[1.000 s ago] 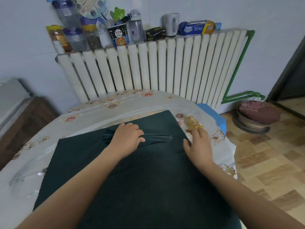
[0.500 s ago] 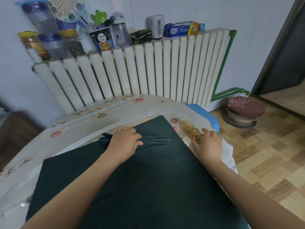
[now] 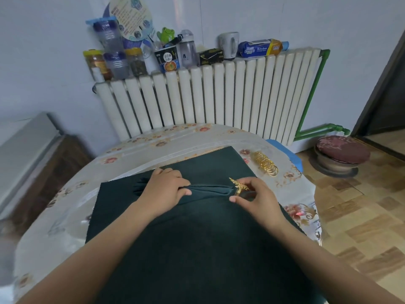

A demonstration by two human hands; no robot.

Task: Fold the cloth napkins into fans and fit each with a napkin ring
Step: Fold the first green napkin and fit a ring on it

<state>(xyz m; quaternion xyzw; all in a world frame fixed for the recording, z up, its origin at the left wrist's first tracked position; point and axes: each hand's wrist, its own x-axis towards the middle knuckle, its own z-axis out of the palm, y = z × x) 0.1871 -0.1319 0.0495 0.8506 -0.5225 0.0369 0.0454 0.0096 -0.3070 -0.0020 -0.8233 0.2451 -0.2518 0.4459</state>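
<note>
Dark green pleated cloth napkin (image 3: 208, 189) lying mid-worktop, left hand (image 3: 166, 189) clamping its folds at 9 o'clock; right hand (image 3: 255, 197) pinching gold leaf-topped napkin ring (image 3: 240, 186) at 3 o'clock; best keeping pleats squeezed tight while threading.

Both forearms were bare, no sleeves showing; the left hand (image 3: 163, 189) and right hand (image 3: 257, 199) wore nothing.

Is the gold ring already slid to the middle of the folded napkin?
No, the right hand holds the gold ring at the end of the folded napkin, whose middle the left hand grips.
</note>
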